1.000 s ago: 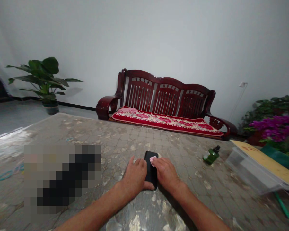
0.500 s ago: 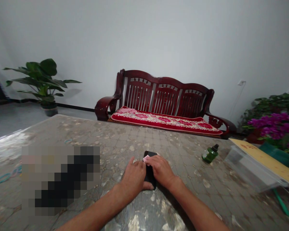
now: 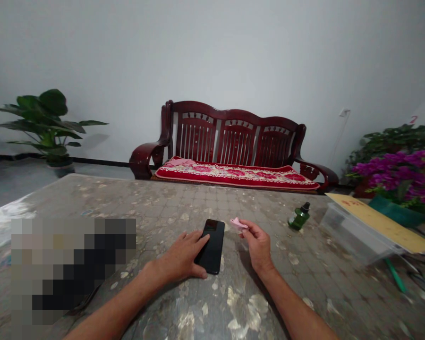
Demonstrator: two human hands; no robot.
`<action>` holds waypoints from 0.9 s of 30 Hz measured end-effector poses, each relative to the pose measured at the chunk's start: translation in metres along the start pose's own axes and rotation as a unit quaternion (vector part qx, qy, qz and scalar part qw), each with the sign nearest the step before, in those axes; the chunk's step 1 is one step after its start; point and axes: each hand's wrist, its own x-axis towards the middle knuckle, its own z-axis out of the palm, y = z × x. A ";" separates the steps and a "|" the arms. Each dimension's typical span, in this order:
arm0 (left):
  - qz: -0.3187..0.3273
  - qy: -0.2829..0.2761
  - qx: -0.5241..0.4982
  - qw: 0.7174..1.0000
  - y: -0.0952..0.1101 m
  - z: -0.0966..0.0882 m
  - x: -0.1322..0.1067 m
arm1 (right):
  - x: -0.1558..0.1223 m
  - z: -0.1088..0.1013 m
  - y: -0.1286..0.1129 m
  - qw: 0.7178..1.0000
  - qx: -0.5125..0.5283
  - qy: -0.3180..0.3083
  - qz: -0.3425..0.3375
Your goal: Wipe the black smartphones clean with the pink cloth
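Note:
A black smartphone (image 3: pixel 214 250) lies flat on the patterned tablecloth, its camera block at the far end. My left hand (image 3: pixel 184 255) rests along its left side with fingers stretched out, the index finger and thumb at the phone's edge. To the right of the phone, my right hand (image 3: pixel 258 243) is raised a little over the table. Between its thumb and fingers it pinches a small folded pink cloth (image 3: pixel 238 224), which is apart from the phone.
A green pump bottle (image 3: pixel 299 217) stands on the table (image 3: pixel 156 198) to the right. Beyond it is a clear plastic box (image 3: pixel 354 236) with a yellow board (image 3: pixel 386 222) on top, beside purple flowers (image 3: pixel 403 172). A blurred-out patch covers the left. Behind stands a wooden bench (image 3: pixel 233 137).
My right hand has lifted the pink cloth off the phone and moved right. My left hand has slid to the phone's left edge, leaving most of the phone uncovered. The view has shifted slightly.

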 end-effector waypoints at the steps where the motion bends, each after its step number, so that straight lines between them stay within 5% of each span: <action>1: -0.001 0.001 -0.002 1.000 0.000 0.000 0.000 | -0.005 0.000 -0.006 1.000 -0.004 -0.005 -0.029; 3: 0.000 0.010 -0.007 1.000 0.003 0.001 0.003 | -0.016 0.003 -0.019 0.990 -0.029 -0.041 -0.131; 7: -0.006 0.029 -0.027 0.999 0.011 0.011 0.012 | -0.034 0.015 -0.040 0.921 -0.058 -0.199 -0.330; 10: 0.003 0.067 -0.056 0.996 0.017 0.019 0.022 | -0.034 0.019 -0.039 0.922 -0.084 -0.179 -0.333; 15: 0.029 0.139 -0.236 0.961 0.031 0.019 0.031 | -0.019 0.011 -0.022 0.950 -0.176 -0.039 -0.255; 19: 0.017 0.134 -0.460 0.878 0.043 0.013 0.027 | -0.018 0.005 -0.020 0.912 -0.250 -0.071 -0.316; 24: -0.115 0.083 -0.709 0.690 0.049 0.011 0.022 | -0.025 0.017 -0.025 0.878 -0.277 -0.110 -0.375; 27: -0.154 0.104 -0.728 0.660 0.046 0.015 0.021 | -0.028 0.023 -0.026 0.872 -0.273 -0.134 -0.383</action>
